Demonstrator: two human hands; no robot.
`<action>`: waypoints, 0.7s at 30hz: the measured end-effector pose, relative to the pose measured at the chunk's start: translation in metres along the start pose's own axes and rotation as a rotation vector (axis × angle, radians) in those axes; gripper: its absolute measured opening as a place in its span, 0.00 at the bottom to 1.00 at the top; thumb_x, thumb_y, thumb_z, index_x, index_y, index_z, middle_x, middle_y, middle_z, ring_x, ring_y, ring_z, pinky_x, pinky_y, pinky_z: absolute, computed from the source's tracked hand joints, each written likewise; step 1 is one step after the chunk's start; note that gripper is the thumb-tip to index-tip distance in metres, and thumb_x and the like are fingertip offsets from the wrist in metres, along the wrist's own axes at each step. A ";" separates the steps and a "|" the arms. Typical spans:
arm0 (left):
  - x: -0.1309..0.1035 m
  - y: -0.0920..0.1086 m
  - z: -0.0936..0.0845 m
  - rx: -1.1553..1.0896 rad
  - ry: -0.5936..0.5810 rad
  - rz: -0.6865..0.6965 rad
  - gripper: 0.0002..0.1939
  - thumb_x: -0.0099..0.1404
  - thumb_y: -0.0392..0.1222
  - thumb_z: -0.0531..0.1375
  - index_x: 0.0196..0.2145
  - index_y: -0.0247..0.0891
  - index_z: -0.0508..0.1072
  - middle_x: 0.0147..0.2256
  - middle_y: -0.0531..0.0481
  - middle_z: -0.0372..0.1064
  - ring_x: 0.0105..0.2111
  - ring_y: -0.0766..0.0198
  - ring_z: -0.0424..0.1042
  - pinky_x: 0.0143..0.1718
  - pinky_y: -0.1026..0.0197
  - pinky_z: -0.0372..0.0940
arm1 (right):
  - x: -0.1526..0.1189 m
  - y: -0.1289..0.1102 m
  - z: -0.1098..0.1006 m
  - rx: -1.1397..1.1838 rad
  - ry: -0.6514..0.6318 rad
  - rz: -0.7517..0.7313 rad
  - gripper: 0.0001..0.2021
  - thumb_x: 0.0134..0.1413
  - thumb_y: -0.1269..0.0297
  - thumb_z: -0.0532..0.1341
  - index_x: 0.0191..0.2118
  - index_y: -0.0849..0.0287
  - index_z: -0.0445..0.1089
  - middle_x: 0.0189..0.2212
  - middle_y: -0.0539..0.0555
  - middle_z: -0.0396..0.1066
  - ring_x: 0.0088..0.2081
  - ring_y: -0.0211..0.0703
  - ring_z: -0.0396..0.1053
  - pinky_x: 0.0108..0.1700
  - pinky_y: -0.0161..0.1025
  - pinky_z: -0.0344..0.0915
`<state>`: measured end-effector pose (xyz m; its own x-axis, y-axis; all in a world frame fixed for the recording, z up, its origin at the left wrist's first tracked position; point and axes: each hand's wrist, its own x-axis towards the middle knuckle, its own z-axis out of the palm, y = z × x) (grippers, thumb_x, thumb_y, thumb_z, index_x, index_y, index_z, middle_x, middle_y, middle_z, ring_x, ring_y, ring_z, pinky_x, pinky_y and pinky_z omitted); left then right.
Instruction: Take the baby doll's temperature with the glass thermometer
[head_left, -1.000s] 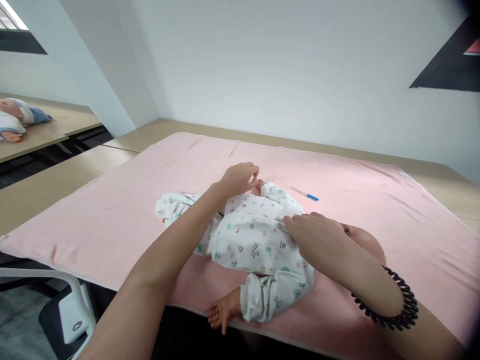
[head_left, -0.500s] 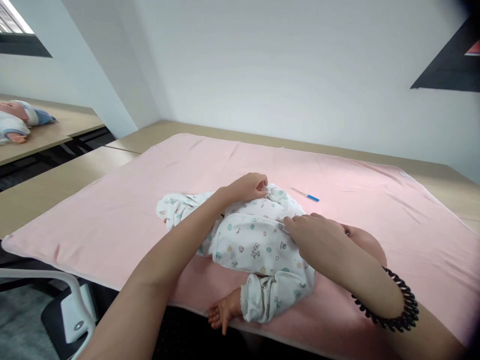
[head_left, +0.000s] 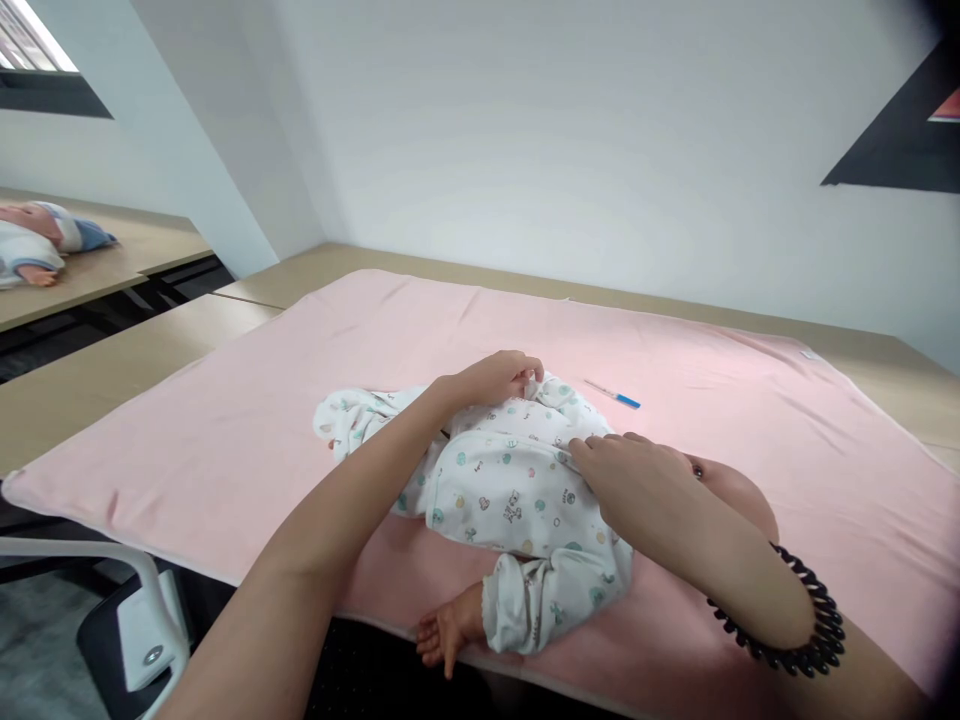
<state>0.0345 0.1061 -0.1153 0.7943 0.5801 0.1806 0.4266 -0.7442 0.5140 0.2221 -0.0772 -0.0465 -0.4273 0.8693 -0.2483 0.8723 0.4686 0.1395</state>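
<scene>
A baby doll [head_left: 739, 490] lies on its back with its head to the right, dressed in a white printed baby gown [head_left: 510, 490]. My left hand [head_left: 499, 378] reaches across its body, fingers curled around the cuff of the far sleeve [head_left: 559, 392]; the doll's far hand is hidden there. Close to the neck, my right hand [head_left: 626, 465] pinches the overlapping front edge of the gown and covers much of the doll's face. The near sleeve [head_left: 555, 600] lies toward me, with the doll's hand [head_left: 450, 625] sticking out over the table edge.
Under the doll spreads a pink blanket [head_left: 247, 430] on a wooden table [head_left: 187, 345]. A thermometer with a blue end [head_left: 626, 400] lies beyond the doll. Another doll [head_left: 34, 245] is on a table at the far left. A white chair armrest [head_left: 90, 547] stands at lower left.
My left hand has shifted slightly at the far cuff, its fingers reaching a little further right. My right hand keeps its grip on the gown's edge.
</scene>
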 end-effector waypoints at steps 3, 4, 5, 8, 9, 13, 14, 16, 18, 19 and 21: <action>-0.001 0.000 -0.002 0.057 -0.010 0.002 0.14 0.67 0.32 0.52 0.44 0.41 0.74 0.40 0.48 0.72 0.40 0.62 0.70 0.40 0.61 0.65 | 0.001 0.001 0.004 -0.002 0.017 0.002 0.19 0.43 0.90 0.55 0.37 0.61 0.69 0.30 0.53 0.73 0.30 0.44 0.72 0.30 0.40 0.58; -0.002 0.000 -0.002 0.062 -0.009 -0.011 0.13 0.68 0.34 0.52 0.44 0.41 0.74 0.41 0.48 0.72 0.40 0.62 0.70 0.41 0.60 0.65 | 0.001 0.001 0.005 -0.003 0.023 0.009 0.19 0.45 0.89 0.55 0.38 0.61 0.69 0.30 0.53 0.74 0.30 0.44 0.72 0.29 0.39 0.57; -0.002 0.000 -0.003 0.059 -0.004 -0.027 0.13 0.69 0.35 0.51 0.45 0.41 0.73 0.42 0.47 0.71 0.41 0.62 0.71 0.41 0.60 0.66 | 0.001 0.001 0.006 -0.008 0.027 0.017 0.18 0.46 0.89 0.56 0.38 0.61 0.69 0.31 0.53 0.74 0.30 0.44 0.72 0.28 0.39 0.56; -0.003 0.002 -0.008 0.073 0.053 -0.074 0.15 0.70 0.35 0.50 0.51 0.39 0.69 0.45 0.44 0.71 0.44 0.60 0.71 0.43 0.59 0.67 | 0.002 0.001 0.006 -0.035 0.014 0.019 0.17 0.48 0.88 0.56 0.39 0.62 0.69 0.32 0.54 0.74 0.31 0.43 0.73 0.29 0.38 0.57; -0.005 0.004 -0.012 0.102 0.086 -0.099 0.17 0.69 0.33 0.49 0.53 0.39 0.68 0.45 0.44 0.71 0.44 0.60 0.71 0.43 0.58 0.67 | 0.002 0.002 0.006 -0.045 0.006 0.016 0.17 0.47 0.89 0.56 0.39 0.62 0.70 0.33 0.54 0.74 0.32 0.44 0.73 0.29 0.38 0.57; -0.018 0.026 -0.042 0.229 0.364 -0.202 0.28 0.65 0.28 0.48 0.61 0.44 0.59 0.43 0.48 0.72 0.40 0.61 0.71 0.42 0.56 0.68 | 0.002 0.003 0.010 -0.069 0.036 -0.008 0.17 0.46 0.88 0.56 0.39 0.62 0.69 0.33 0.55 0.74 0.31 0.44 0.73 0.29 0.38 0.60; -0.022 0.034 -0.052 0.231 0.500 -0.200 0.31 0.66 0.29 0.48 0.65 0.47 0.54 0.45 0.48 0.72 0.41 0.61 0.71 0.42 0.57 0.68 | 0.002 0.003 0.012 -0.068 0.052 -0.017 0.17 0.46 0.87 0.57 0.38 0.61 0.69 0.32 0.55 0.74 0.31 0.44 0.73 0.29 0.38 0.60; -0.031 0.050 -0.074 0.226 0.811 -0.176 0.37 0.68 0.32 0.49 0.69 0.53 0.40 0.54 0.47 0.67 0.45 0.61 0.70 0.42 0.59 0.69 | 0.001 0.004 0.014 -0.040 0.083 -0.023 0.15 0.46 0.86 0.56 0.36 0.60 0.69 0.30 0.54 0.73 0.29 0.43 0.71 0.30 0.38 0.61; -0.038 0.060 -0.095 0.219 1.166 -0.037 0.38 0.70 0.37 0.51 0.68 0.58 0.34 0.63 0.51 0.56 0.49 0.62 0.67 0.41 0.60 0.70 | -0.001 0.005 0.013 0.014 0.096 -0.026 0.14 0.49 0.85 0.56 0.34 0.58 0.69 0.27 0.52 0.72 0.27 0.42 0.70 0.30 0.38 0.62; -0.042 0.062 -0.104 0.209 1.319 0.070 0.37 0.69 0.40 0.52 0.67 0.59 0.35 0.66 0.53 0.50 0.49 0.63 0.66 0.39 0.60 0.70 | -0.002 0.005 0.012 0.040 0.099 -0.036 0.13 0.50 0.84 0.56 0.34 0.57 0.69 0.26 0.52 0.71 0.27 0.42 0.70 0.31 0.38 0.62; -0.049 0.063 -0.115 0.183 1.497 0.278 0.30 0.68 0.43 0.53 0.64 0.57 0.48 0.66 0.57 0.48 0.45 0.65 0.66 0.36 0.60 0.69 | -0.004 0.006 0.008 0.065 0.110 -0.058 0.12 0.53 0.82 0.56 0.33 0.56 0.69 0.25 0.51 0.70 0.26 0.42 0.70 0.31 0.39 0.62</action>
<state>-0.0269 0.0689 0.0051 -0.2473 0.1272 0.9605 0.4775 -0.8466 0.2351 0.2311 -0.0794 -0.0527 -0.4979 0.8547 -0.1472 0.8574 0.5106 0.0645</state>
